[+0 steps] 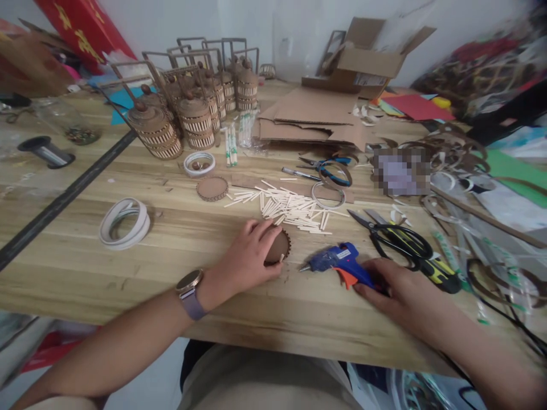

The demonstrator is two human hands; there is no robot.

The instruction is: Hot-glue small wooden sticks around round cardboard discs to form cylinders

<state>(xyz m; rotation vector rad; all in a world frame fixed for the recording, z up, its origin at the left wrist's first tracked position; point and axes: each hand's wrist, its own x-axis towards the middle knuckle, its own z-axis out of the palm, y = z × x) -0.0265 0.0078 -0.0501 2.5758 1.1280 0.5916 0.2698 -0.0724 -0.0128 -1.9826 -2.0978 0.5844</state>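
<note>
My left hand (250, 250) is closed around a small round cardboard disc (279, 246) with a ridged rim, lying on the table. A short pale stick (281, 258) shows at the disc's edge by my thumb. In my right hand (397, 293) is a blue hot glue gun (335, 259) with an orange trigger, held by its handle. The gun's nozzle points left toward the disc, apart from it. Beyond the left hand lies a loose pile of short wooden sticks (290, 208). A second cardboard disc (212, 188) rests farther left.
Several lidded stick lanterns (196, 122) with tall handles stand at the back left. Scissors (384, 233) and pliers (327, 164) lie right of the sticks. Rolls of pale strip (125, 225) sit at left. Cardboard (311, 117), a box (370, 62) and curled strips (453, 151) crowd the back and right.
</note>
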